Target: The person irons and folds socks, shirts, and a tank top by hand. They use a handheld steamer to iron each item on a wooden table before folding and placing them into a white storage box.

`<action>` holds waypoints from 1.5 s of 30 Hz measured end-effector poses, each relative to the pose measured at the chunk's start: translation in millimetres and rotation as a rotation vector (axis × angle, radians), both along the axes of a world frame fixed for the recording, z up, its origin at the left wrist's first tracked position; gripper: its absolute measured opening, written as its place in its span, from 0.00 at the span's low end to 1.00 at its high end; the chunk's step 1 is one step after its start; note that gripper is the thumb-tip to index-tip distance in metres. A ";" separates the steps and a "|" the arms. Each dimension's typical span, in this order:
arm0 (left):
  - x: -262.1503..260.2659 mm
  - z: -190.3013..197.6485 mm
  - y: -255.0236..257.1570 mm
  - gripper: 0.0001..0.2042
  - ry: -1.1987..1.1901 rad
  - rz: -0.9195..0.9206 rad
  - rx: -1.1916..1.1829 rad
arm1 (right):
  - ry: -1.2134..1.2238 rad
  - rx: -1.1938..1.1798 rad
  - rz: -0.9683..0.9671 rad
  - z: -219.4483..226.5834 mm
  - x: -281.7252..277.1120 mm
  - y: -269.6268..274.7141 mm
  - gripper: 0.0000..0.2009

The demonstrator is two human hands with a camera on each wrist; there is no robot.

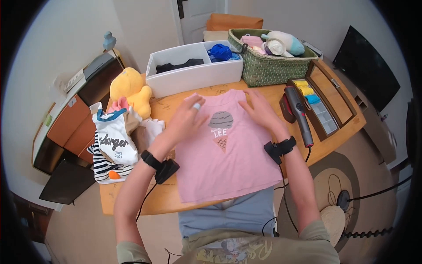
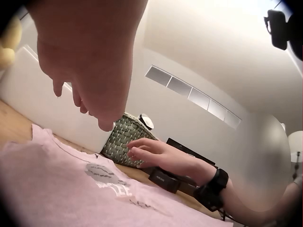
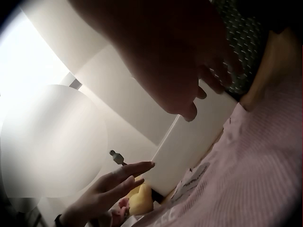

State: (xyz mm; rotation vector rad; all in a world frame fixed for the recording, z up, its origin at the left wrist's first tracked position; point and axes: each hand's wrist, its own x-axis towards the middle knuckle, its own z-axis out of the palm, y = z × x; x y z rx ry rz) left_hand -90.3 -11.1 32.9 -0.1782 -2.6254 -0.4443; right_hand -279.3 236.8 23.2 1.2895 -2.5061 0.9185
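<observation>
A pink sleeveless top with an ice-cream print lies spread flat on the wooden table. Above its upper left part is the left hand, fingers apart and relaxed, a ring on one finger. The right hand hovers by the upper right shoulder of the top, its fingers spread. Both wrist views show the hands raised over the cloth, holding nothing; in the left wrist view the right hand is clear of the pink fabric. In the right wrist view the left hand has its fingers extended.
Behind the top stand a white divided bin and a green woven basket. To the left are folded clothes and a yellow plush toy. A dark handheld appliance and a wooden compartment box lie on the right.
</observation>
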 end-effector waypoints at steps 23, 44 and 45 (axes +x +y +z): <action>44.8 -59.6 -0.8 0.30 -0.247 0.247 -0.108 | 0.068 0.431 0.224 -40.9 5.5 10.9 0.37; 92.4 -16.9 80.1 0.31 -0.224 -0.322 -0.245 | 0.195 0.296 -0.219 36.0 14.4 148.8 0.24; 95.7 -16.7 89.0 0.31 -0.239 -0.372 -0.171 | 0.310 0.338 -0.193 26.0 12.1 153.7 0.24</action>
